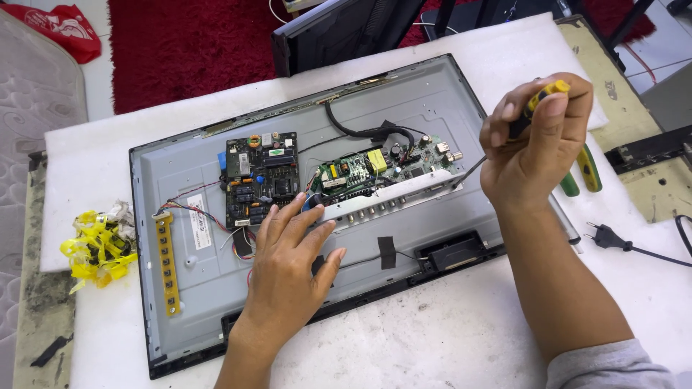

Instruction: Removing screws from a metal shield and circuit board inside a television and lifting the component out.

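Head view: a flat television [180,288], its back cover off, is laid face down on a white table [447,338], so the grey metal rear panel is exposed. The left hand [292,263] is spread flat on that panel, fingers released and grasping nothing, the fingertips touching the lower edge of a dark circuit board [259,179] and the near end of a silver connector strip [393,200]. The right hand [530,144] is raised over the right edge of the television, its grip clenched around the yellow and black handle of a screwdriver [533,104]. The thin shaft is angled down and left, and its tip is seen at the right end of the connector strip, beside a green circuit board [360,169]. A thick black cable [360,132] is looped above the green board. A narrow yellow button strip [167,263] is lying on the left part of the panel, joined by coloured wires to the dark board. A heap of yellow tape scraps [97,245] is noted at the table's left edge. Green-handled pliers [587,173] are partly hidden behind the right hand, and a black power plug [605,235] is lying near the right forearm. A red carpet [187,43] is seen beyond the table.
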